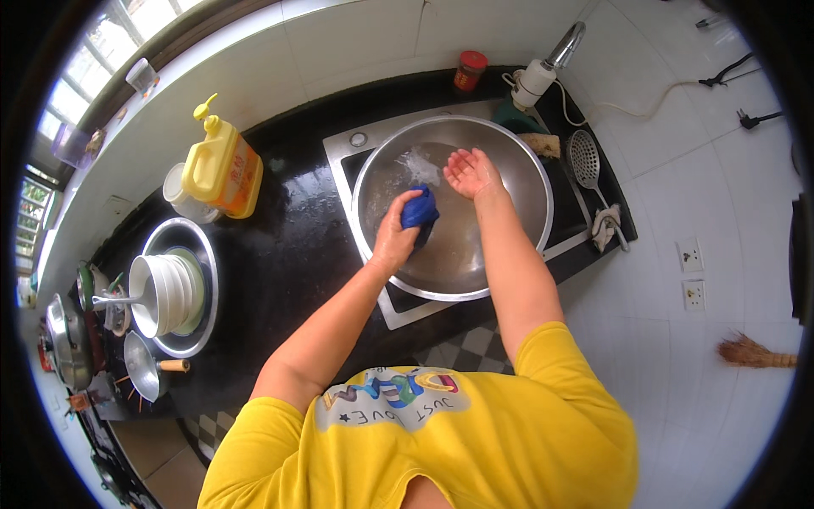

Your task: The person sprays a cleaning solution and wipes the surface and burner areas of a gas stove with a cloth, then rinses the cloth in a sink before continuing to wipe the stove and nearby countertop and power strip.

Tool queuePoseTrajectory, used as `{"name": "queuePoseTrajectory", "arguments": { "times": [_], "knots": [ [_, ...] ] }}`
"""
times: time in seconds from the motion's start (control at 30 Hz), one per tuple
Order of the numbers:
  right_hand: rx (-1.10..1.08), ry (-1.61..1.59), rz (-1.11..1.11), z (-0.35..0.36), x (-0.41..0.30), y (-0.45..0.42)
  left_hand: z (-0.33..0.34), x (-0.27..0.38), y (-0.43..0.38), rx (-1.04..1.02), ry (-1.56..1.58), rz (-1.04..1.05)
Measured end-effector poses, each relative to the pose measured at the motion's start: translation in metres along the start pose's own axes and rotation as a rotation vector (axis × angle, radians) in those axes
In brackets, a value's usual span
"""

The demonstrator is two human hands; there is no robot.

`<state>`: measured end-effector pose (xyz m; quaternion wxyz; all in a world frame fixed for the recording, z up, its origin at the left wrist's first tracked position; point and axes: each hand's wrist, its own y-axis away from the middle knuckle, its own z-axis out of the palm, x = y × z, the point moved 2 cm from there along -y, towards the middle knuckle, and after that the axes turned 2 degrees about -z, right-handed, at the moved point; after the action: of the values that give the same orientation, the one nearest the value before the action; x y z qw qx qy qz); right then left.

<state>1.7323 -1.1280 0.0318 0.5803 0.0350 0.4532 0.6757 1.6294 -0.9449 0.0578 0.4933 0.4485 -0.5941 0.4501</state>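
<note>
A large stainless steel basin (521, 210) rests over the sink, with cloudy water and some foam inside. Over its left part, my left hand (395, 232) grips a bunched blue cloth (419, 209). My right hand (470, 173) is above the water towards the basin's far side, palm up, wet, its fingers apart and nothing in it. The faucet (565, 48) rises behind the basin at the upper right, beside a white fitting with a cable.
Left on the black counter (286, 254) stand a yellow pump bottle (222, 168) and a metal basin (213, 286) holding stacked white bowls (152, 296). A skimmer (584, 159) lies right of the sink, near a loofah piece (540, 145). A red-lidded jar (470, 70) stands behind.
</note>
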Motion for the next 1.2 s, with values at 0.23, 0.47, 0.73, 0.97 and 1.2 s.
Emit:
{"name": "queuePoseTrajectory", "arguments": {
  "times": [0.23,0.47,0.73,0.97,1.2],
  "knots": [
    [-0.002,-0.159,-0.013,-0.004,0.024,-0.048,0.022,0.045,0.011,-0.226,-0.019,0.096],
    [-0.013,0.104,-0.147,0.006,0.061,-0.017,0.039,0.046,-0.007,0.046,-0.357,0.251],
    [0.026,-0.242,-0.123,0.008,0.050,0.009,0.006,-0.033,-0.035,0.176,-0.166,-0.148],
    [0.039,-0.023,-0.082,-0.025,0.028,-0.004,0.007,-0.015,-0.011,-0.058,0.603,-0.499],
    [0.014,-0.424,-0.018,0.019,0.039,0.012,0.025,0.019,0.008,-0.323,0.466,-0.398]
  ]
}}
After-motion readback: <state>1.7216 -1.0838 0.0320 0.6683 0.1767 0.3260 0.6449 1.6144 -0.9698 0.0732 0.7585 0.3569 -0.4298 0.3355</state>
